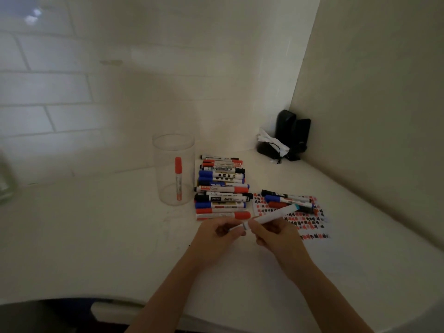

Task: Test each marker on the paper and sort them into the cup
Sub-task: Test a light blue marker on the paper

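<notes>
A: Where is the marker [271,216] found, and how is it held?

B: It is held above the table [96,236], just in front of the paper [310,227], tilted up to the right. Its barrel is gripped by the curled fingers of the right hand [276,234], and its near end is pinched by the fingers of the left hand [223,230]. A cap seems to be enclosed there, though this cannot be told for certain.

A: Which step is judged to be in hand?

B: Either uncapping before a test or recapping after one; the dim view leaves it undecided. Red and black marks are already seen on the paper, and one red marker is stood in the cup [174,171].

A: What is called for next?

B: If the cap is being pulled, a straight pull along the barrel is needed, then the tip must be brought to a bare patch of paper. If capped, the marker is to be carried left to the cup. A long pile [222,188] beside the cup and a few markers on the paper are yet to be handled
</notes>
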{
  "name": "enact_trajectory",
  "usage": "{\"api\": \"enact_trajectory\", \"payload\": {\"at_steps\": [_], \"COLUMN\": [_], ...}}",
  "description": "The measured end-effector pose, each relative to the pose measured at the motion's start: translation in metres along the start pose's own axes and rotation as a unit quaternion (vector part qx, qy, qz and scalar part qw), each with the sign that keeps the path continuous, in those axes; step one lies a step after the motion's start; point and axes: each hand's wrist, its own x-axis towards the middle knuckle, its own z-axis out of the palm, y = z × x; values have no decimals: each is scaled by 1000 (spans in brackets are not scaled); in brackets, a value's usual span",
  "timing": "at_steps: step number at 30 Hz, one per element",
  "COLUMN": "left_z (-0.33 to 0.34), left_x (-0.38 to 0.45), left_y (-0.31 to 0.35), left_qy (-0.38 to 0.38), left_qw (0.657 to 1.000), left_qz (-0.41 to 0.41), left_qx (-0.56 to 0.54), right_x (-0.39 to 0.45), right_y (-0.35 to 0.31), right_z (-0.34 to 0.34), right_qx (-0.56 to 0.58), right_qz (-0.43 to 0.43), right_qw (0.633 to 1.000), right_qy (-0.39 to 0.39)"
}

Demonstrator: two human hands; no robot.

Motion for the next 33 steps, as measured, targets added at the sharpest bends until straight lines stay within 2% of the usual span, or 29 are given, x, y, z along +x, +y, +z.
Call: {"api": "enact_trajectory", "payload": {"at_steps": [10, 12, 15, 18, 22, 28, 33], "left_z": [0, 0, 3, 4, 3, 8, 10], "left_x": [0, -1, 0, 1, 0, -1, -3], "left_y": [-3, -2, 4, 12, 12, 9, 14], "left_qy": [0, 20, 5, 15, 30, 14, -41], "left_qw": [1000, 1000, 999, 998, 995, 995, 996], "left_qz": [5, 11, 22, -27, -70, -68, -74], "left_qx": [14, -12, -40, -62, -70, -71, 25], "right_x": [0, -1, -5, -11, -8, -13, -12], "right_y": [7, 2, -7, -18, -26, -16, -1], "right_z": [12, 16, 20, 10, -20, -34, -22], "right_qx": [-15, -3, 33, 88, -15, -45, 15], "right_qz": [3, -5, -10, -26, -70, -122, -61], "right_qw": [1000, 1000, 999, 996, 997, 988, 990], "right_qy": [20, 20, 11, 4, -3, 85, 129]}}
